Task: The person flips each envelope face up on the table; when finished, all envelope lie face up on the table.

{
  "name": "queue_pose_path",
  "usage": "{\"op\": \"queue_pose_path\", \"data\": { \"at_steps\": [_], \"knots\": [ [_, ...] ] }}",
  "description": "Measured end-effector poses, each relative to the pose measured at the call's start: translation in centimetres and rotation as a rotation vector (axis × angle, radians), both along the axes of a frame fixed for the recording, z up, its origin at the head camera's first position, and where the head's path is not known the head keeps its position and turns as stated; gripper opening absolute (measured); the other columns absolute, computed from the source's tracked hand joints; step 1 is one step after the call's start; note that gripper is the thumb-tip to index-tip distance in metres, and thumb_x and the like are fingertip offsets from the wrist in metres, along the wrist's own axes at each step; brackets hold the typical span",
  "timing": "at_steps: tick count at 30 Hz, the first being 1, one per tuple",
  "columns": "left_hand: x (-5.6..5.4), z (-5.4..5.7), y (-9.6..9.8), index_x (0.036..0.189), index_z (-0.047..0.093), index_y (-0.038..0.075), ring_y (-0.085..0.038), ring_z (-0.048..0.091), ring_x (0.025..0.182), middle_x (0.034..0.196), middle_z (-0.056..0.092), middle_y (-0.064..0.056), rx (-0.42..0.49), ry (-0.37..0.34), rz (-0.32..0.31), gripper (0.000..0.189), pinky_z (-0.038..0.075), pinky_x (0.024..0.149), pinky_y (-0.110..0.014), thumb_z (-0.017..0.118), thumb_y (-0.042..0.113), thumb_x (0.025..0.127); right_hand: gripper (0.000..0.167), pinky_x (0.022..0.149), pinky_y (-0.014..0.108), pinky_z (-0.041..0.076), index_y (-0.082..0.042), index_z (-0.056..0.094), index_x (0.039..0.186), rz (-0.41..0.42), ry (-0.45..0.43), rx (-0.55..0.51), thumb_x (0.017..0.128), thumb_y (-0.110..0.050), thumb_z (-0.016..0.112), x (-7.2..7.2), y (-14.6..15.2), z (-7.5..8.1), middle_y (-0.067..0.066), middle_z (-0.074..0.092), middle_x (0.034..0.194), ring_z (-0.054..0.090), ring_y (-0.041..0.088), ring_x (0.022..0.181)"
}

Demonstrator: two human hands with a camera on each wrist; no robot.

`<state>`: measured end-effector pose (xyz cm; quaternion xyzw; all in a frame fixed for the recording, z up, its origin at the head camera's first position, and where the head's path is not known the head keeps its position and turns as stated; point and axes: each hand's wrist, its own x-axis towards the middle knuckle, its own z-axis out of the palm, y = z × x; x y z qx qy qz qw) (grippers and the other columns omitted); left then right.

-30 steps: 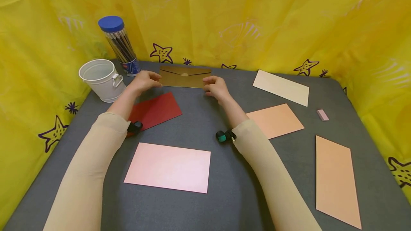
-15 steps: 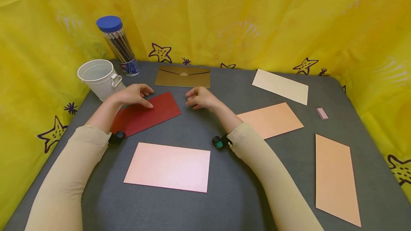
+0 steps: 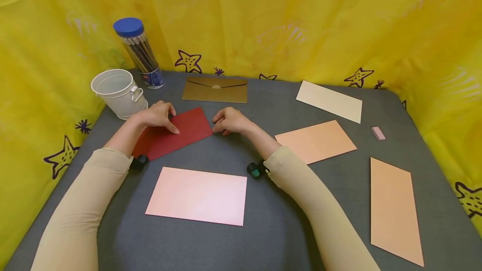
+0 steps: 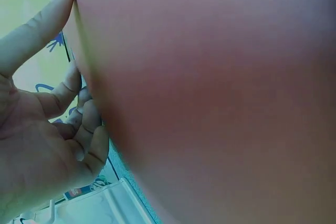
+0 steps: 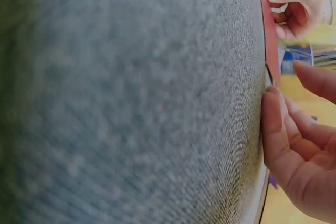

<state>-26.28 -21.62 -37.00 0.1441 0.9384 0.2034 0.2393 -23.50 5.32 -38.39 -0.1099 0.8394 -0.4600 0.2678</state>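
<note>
Head view: the red paper [image 3: 191, 127] lies on the table [image 3: 211, 248] beneath the left hand [image 3: 160, 117], thumb spread from fingers; the right hand [image 3: 231, 121], thumb also apart, sits at its corner. I'd judge this straightening; next calls for gentle nudging.

left-hand grip [image 3: 159, 116] moved from gold envelope [image 3: 214, 91] onto red envelope [image 3: 190, 126], right-hand grip [image 3: 230, 121] now at its corner

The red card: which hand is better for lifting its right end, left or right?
Probably the right hand: it is right beside that end of the red card, so it could reach the edge easily. The left hand is over the card's left part, better for steadying.
</note>
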Motion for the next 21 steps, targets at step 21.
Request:
{"op": "queue_pose_path", "data": {
  "at_steps": [21],
  "knots": [
    [-0.8, 0.7, 1.8, 0.112, 0.049, -0.005, -0.026, 0.046, 0.090, 0.096, 0.051, -0.014, 0.246, 0.007, 0.051, 0.045, 0.038, 0.075, -0.028, 0.078, 0.013, 0.083, 0.019, 0.064, 0.023, 0.059, 0.004, 0.060, 0.105, -0.031, -0.097, -0.163, 0.090, -0.004, 0.068, -0.3, 0.5, -0.1, 0.005, 0.062, 0.079, 0.062, 0.011, 0.065]
  ]
}}
